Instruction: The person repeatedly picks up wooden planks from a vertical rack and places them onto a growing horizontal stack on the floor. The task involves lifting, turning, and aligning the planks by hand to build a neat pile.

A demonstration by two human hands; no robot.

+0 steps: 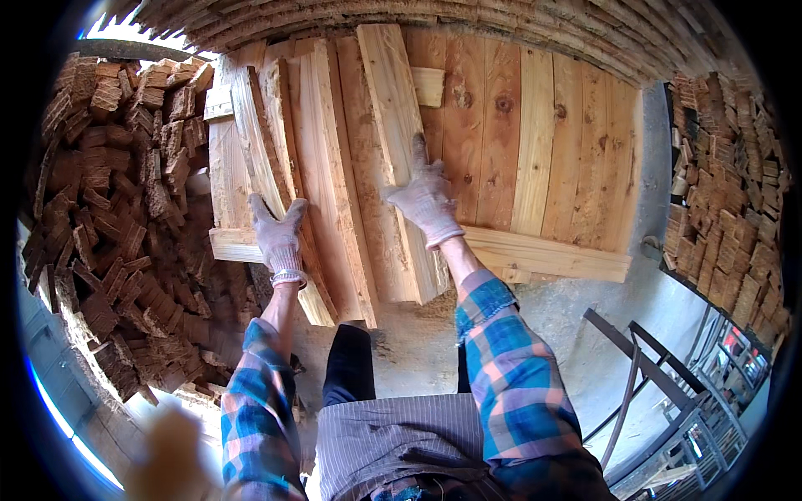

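My left hand (281, 235), in a pale work glove, straddles a narrow wooden strip (255, 134), with thumb and fingers on opposite sides of it. Further right, my gloved right hand (428, 202) grips a wider, thick wooden board (386, 92). Its thumb lies on the board's face and the index finger points up along the right edge. Between my hands, more rough-edged planks (324, 150) lie lengthwise. All of these rest on a layer of side-by-side boards (535, 142). My fingertips' undersides are hidden.
A crosswise timber (551, 252) runs under the right boards, and a short wood block (429, 87) lies by the thick board. Stacked wood pieces rise at left (109, 217) and right (718, 200). A dark metal frame (643, 359) stands at lower right on the concrete floor (568, 309).
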